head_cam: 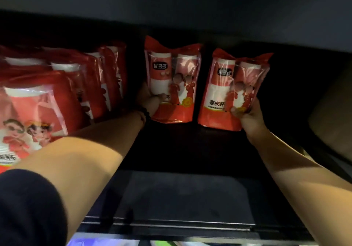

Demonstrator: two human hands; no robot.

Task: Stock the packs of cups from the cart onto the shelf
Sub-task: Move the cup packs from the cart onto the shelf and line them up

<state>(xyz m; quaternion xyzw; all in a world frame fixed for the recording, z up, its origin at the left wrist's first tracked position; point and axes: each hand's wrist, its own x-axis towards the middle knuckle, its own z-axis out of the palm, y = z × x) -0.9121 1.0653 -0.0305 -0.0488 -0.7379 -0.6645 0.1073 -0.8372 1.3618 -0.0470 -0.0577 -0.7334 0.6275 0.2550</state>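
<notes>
I am deep in the dark shelf (190,150) with both arms stretched in, a red pack of cups in each of my hands. My left hand (152,101) grips the lower left edge of the left pack (175,78), thumb across its front; my right hand (247,116) pinches the lower right corner of the right pack (228,85). Both packs stand upright near the back, just apart, their bases seemingly on the shelf board. To the left, a row of the same packs (62,85) is already stocked. I judge the job well underway: these two need only settling and releasing. The cart is not in view, so I cannot tell how many packs remain.
</notes>
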